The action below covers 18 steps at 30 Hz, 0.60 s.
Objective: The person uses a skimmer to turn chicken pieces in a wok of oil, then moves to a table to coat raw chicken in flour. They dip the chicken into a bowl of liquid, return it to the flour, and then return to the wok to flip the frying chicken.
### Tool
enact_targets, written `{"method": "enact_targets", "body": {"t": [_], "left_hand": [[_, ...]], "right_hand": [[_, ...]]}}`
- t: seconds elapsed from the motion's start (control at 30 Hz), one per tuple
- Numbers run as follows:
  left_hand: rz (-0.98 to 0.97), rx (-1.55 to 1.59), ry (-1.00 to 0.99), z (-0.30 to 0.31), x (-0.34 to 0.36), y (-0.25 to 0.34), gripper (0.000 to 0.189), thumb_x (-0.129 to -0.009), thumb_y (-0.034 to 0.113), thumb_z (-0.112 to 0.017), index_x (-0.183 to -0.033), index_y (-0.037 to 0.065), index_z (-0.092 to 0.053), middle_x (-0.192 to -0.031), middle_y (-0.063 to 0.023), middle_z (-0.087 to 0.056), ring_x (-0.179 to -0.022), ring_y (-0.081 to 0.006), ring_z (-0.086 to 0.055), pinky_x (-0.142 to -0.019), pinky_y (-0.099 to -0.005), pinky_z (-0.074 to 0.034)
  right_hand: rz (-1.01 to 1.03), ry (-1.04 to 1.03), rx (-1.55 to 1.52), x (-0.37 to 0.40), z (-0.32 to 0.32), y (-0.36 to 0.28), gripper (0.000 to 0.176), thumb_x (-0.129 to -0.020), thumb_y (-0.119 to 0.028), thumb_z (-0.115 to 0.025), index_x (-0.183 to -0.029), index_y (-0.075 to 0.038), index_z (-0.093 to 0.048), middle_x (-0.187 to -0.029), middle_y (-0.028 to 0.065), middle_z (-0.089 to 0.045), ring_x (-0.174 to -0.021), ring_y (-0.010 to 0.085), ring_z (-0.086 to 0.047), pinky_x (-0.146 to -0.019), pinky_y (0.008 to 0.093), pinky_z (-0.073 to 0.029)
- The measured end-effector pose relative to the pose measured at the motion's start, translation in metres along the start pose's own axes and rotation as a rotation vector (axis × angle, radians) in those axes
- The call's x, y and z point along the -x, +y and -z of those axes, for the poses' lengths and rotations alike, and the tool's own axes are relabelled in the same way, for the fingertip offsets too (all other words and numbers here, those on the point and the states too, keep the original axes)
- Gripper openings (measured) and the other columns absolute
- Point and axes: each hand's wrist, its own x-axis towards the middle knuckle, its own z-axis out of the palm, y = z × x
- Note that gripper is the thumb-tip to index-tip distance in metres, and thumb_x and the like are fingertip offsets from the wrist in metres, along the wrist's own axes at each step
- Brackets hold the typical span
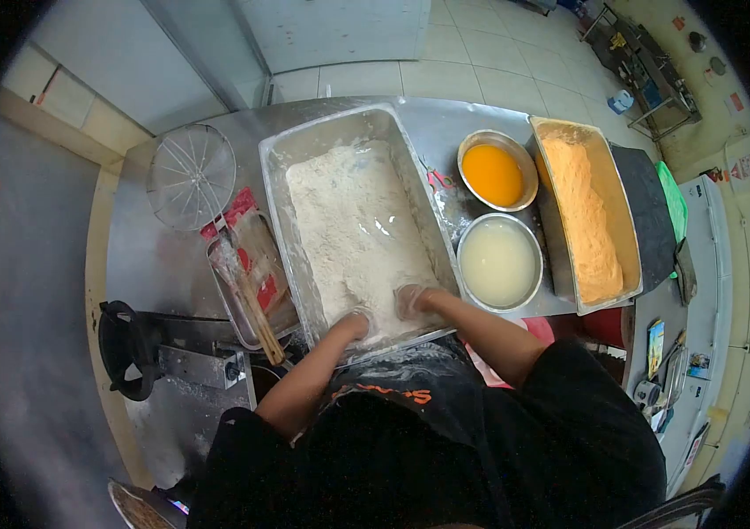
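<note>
A deep rectangular metal tub (271, 189) stands in front of me on the steel table, with a thick bed of white flour (357, 220) in it. My left hand (359, 324) is sunk in the flour at the tub's near end, its fingers buried. Close beside it, my right hand (410, 301) is also pushed into the flour, dusted white up to the wrist. Neither hand's fingers show, so whether they grip anything cannot be seen. Small shiny spots lie on the flour ahead of my right hand.
Right of the tub are a bowl of orange liquid (492, 175), a bowl of pale cloudy liquid (500, 263) and a pan of orange crumbly powder (585, 220). On the left lie a round wire skimmer (192, 176) with a wooden handle and a tray with red-printed plastic bags (256, 256).
</note>
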Motion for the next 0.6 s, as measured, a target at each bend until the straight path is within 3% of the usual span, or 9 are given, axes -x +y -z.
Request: {"method": "enact_targets", "body": {"t": [0.07,0.17,0.27,0.33,0.37,0.43,0.47,0.57,0.6], "left_hand": [[-0.042,-0.035,-0.131,0.045,0.035,0.009,0.046,-0.076,0.028,-0.056,-0.110,-0.003,-0.058,-0.118,-0.0242,-0.054,-0.107,-0.0346,-0.054,-0.095,-0.0384,-0.041],[0.280,0.033,0.305,0.104,0.090,0.027,0.054,-0.074,0.026,-0.059,-0.120,-0.001,-0.050,-0.124,-0.0253,-0.048,-0.115,-0.0352,-0.048,-0.095,-0.0394,-0.041],[0.194,-0.265,0.715,0.047,0.019,-0.001,0.070,-0.068,0.034,-0.067,-0.124,-0.001,-0.046,-0.124,-0.0256,-0.048,-0.114,-0.0353,-0.048,-0.095,-0.0393,-0.040],[0.093,-0.406,0.823,0.006,-0.017,-0.014,0.081,-0.063,0.039,-0.073,-0.127,-0.002,-0.043,-0.124,-0.0257,-0.048,-0.114,-0.0353,-0.049,-0.096,-0.0393,-0.039],[0.049,-0.269,0.611,0.022,-0.002,-0.008,0.063,-0.068,0.031,-0.068,-0.119,-0.001,-0.049,-0.120,-0.0256,-0.051,-0.111,-0.0343,-0.051,-0.093,-0.0392,-0.041],[0.007,0.020,0.187,0.051,0.025,0.004,0.032,-0.076,0.014,-0.056,-0.105,0.001,-0.062,-0.113,-0.0254,-0.056,-0.104,-0.0322,-0.057,-0.088,-0.0391,-0.045],[-0.067,0.046,0.240,0.040,0.016,-0.012,0.029,-0.076,0.013,-0.055,-0.101,0.000,-0.063,-0.111,-0.0250,-0.057,-0.102,-0.0319,-0.058,-0.087,-0.0390,-0.045],[-0.142,0.132,0.349,-0.022,-0.036,-0.081,0.026,-0.077,0.012,-0.053,-0.096,-0.002,-0.065,-0.108,-0.0242,-0.059,-0.098,-0.0319,-0.060,-0.085,-0.0387,-0.046],[-0.068,0.154,0.355,-0.019,-0.036,-0.084,0.028,-0.077,0.013,-0.053,-0.097,-0.002,-0.065,-0.110,-0.0241,-0.058,-0.099,-0.0323,-0.059,-0.085,-0.0387,-0.046]], "right_hand": [[-0.081,0.116,-0.144,0.018,0.006,0.021,0.049,-0.075,-0.030,-0.060,-0.112,0.001,-0.053,-0.105,0.0241,-0.059,-0.093,0.0308,-0.060,-0.078,0.0408,-0.047],[-0.214,0.483,-0.052,0.052,0.048,-0.025,0.036,-0.071,-0.028,-0.060,-0.093,0.001,-0.063,-0.092,0.0209,-0.064,-0.086,0.0309,-0.062,-0.072,0.0415,-0.048],[-0.313,0.831,0.520,0.024,0.016,-0.057,0.032,-0.071,-0.029,-0.061,-0.087,-0.002,-0.067,-0.093,0.0181,-0.064,-0.088,0.0271,-0.062,-0.074,0.0382,-0.048],[-0.066,0.546,0.140,0.004,0.003,-0.042,0.032,-0.070,-0.031,-0.066,-0.083,-0.002,-0.067,-0.084,0.0200,-0.064,-0.080,0.0302,-0.062,-0.068,0.0394,-0.048],[0.053,0.397,-0.048,0.001,-0.002,-0.036,0.032,-0.069,-0.031,-0.069,-0.081,-0.002,-0.066,-0.080,0.0209,-0.063,-0.076,0.0318,-0.062,-0.065,0.0400,-0.049],[0.089,0.195,-0.183,0.009,0.016,-0.022,0.032,-0.068,-0.031,-0.070,-0.081,-0.002,-0.066,-0.079,0.0216,-0.063,-0.075,0.0303,-0.062,-0.065,0.0393,-0.049],[0.108,0.091,-0.250,0.016,0.030,-0.015,0.033,-0.067,-0.031,-0.071,-0.081,-0.002,-0.066,-0.079,0.0220,-0.062,-0.075,0.0295,-0.063,-0.065,0.0390,-0.049],[0.032,0.274,-0.303,0.050,0.067,-0.008,0.033,-0.066,-0.031,-0.071,-0.081,-0.002,-0.067,-0.076,0.0212,-0.062,-0.073,0.0288,-0.063,-0.065,0.0384,-0.049],[-0.180,0.387,-0.137,0.041,0.071,-0.014,0.037,-0.071,-0.028,-0.067,-0.094,0.000,-0.063,-0.082,0.0213,-0.063,-0.074,0.0297,-0.062,-0.067,0.0371,-0.049]]}}
